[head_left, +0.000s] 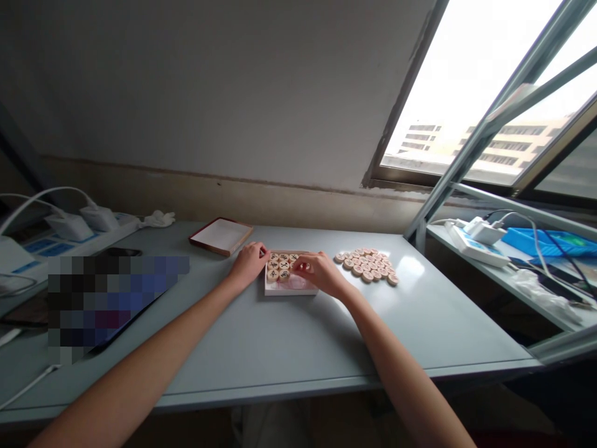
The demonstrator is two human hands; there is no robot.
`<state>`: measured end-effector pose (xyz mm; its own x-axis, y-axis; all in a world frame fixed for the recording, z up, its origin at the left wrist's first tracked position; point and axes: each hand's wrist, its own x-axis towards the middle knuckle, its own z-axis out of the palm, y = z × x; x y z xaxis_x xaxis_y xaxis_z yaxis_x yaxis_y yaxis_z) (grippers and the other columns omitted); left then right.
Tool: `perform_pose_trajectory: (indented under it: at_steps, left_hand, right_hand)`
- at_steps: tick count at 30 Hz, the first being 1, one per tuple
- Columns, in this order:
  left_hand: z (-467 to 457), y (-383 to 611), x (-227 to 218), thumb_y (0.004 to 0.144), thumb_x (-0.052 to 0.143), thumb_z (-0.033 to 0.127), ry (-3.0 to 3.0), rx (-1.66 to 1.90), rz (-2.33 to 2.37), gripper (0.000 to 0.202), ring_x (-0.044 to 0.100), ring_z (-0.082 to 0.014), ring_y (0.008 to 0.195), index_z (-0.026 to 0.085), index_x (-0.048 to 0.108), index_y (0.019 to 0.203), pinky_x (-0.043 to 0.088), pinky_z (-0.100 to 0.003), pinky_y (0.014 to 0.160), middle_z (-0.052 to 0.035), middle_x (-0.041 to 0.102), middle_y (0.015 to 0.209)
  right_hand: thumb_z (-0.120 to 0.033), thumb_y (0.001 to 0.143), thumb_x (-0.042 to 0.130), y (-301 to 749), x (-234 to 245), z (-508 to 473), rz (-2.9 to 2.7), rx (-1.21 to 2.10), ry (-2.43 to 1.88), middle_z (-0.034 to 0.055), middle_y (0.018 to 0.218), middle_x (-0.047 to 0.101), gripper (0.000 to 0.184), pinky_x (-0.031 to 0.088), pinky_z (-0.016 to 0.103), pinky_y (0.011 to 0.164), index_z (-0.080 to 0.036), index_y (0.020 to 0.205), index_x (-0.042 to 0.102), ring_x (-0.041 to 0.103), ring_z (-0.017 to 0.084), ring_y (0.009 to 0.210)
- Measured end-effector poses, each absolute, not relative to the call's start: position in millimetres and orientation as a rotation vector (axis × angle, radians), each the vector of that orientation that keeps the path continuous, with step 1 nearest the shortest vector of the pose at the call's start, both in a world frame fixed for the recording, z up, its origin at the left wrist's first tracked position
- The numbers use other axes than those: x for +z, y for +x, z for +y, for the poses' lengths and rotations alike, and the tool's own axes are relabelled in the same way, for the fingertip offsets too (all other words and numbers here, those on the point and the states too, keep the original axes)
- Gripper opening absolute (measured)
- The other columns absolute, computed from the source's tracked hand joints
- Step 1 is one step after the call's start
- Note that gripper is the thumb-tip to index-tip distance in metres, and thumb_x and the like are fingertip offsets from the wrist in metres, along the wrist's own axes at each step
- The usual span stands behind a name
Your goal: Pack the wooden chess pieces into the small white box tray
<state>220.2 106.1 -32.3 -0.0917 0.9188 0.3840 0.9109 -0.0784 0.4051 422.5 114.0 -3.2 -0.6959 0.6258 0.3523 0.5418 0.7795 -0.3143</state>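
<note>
A small white box [291, 291] stands on the table, with several round wooden xiangqi pieces [273, 274] in rows inside, their dark characters facing up. Clear plastic film [293, 284] shows at the box's near side. My left hand [252, 262] is closed at the box's left edge, thumb and fingers against its wall. Over the right part of the box, my right hand [319, 272] has its fingertips pinched at a xiangqi piece, which they mostly cover. To the right, more xiangqi pieces [368, 264] lie flat in a close cluster, with reddish markings.
The box lid [221, 235] lies upturned behind my left hand. At left are a pixelated tablet-like device [121, 305], a dark phone [124, 252] and a power strip [107, 231] with cables. Beyond a metal post [420, 233], a right-hand shelf holds another power strip [480, 246].
</note>
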Motion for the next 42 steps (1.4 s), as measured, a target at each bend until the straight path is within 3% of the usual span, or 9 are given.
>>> perform_pose_trajectory:
  at_steps: [5, 10, 16, 20, 24, 42]
  left_hand:
    - [106.8, 219.5, -32.5, 0.077, 0.048, 0.027, 2.065, 0.914, 2.122, 0.018, 0.059, -0.0173, 0.074, 0.016, 0.061, 0.071, 0.043, -0.025, 0.069, -0.0069, 0.065, 0.078]
    - [107.3, 219.2, -31.5, 0.077, 0.049, 0.027, 1.956, 0.933, 2.096, 0.020, 0.060, -0.0177, 0.075, 0.014, 0.064, 0.074, 0.044, -0.025, 0.069, -0.0083, 0.068, 0.081]
    - [106.1, 218.9, -28.2, 0.076, 0.049, 0.027, 1.890, 0.942, 2.078, 0.022, 0.061, -0.0188, 0.076, 0.012, 0.066, 0.077, 0.044, -0.026, 0.071, -0.0103, 0.069, 0.082]
    - [106.2, 218.6, -29.3, 0.076, 0.049, 0.027, 1.920, 0.934, 2.069, 0.021, 0.061, -0.0186, 0.076, 0.013, 0.065, 0.076, 0.044, -0.026, 0.070, -0.0094, 0.068, 0.082]
    - [106.5, 218.5, -31.4, 0.076, 0.048, 0.025, 1.977, 0.911, 2.061, 0.019, 0.061, -0.0184, 0.076, 0.014, 0.063, 0.076, 0.044, -0.026, 0.070, -0.0089, 0.067, 0.081]
    - [106.6, 218.6, -33.9, 0.075, 0.046, 0.022, 2.018, 0.927, 2.018, 0.013, 0.058, -0.0159, 0.071, 0.016, 0.058, 0.074, 0.042, -0.024, 0.066, -0.0054, 0.065, 0.076]
  right_hand:
    - [-0.022, 0.079, 0.054, 458.7, 3.4, 131.4, -2.302, -0.177, -1.451, 0.0085, 0.094, 0.061, 0.014, 0.029, 0.036, 0.076, -0.020, 0.090, 0.061, 0.051, 0.024, 0.089]
    - [-0.029, 0.080, 0.051, 483.3, -0.9, 141.1, -2.260, -0.179, -1.835, 0.0142, 0.098, 0.057, 0.019, 0.028, 0.043, 0.078, -0.017, 0.089, 0.064, 0.047, 0.029, 0.094]
    - [-0.030, 0.077, 0.056, 478.6, 5.8, 134.8, -2.252, -0.090, -1.741, 0.0108, 0.099, 0.056, 0.015, 0.029, 0.045, 0.080, -0.019, 0.082, 0.065, 0.044, 0.029, 0.098]
    - [-0.041, 0.077, 0.055, 469.6, 8.2, 131.1, -2.339, 0.240, -1.289, 0.0062, 0.099, 0.055, 0.022, 0.033, 0.038, 0.080, -0.024, 0.089, 0.063, 0.046, 0.023, 0.095]
    - [-0.033, 0.073, 0.062, 454.3, 2.4, 127.0, -2.477, 0.439, -0.969, 0.0037, 0.091, 0.056, 0.021, 0.035, 0.030, 0.077, -0.024, 0.092, 0.062, 0.049, 0.017, 0.085]
    - [-0.026, 0.069, 0.065, 435.8, -2.3, 115.1, -2.612, 0.293, -0.934, 0.0020, 0.098, 0.059, 0.020, 0.027, 0.033, 0.080, -0.025, 0.089, 0.062, 0.050, 0.018, 0.089]
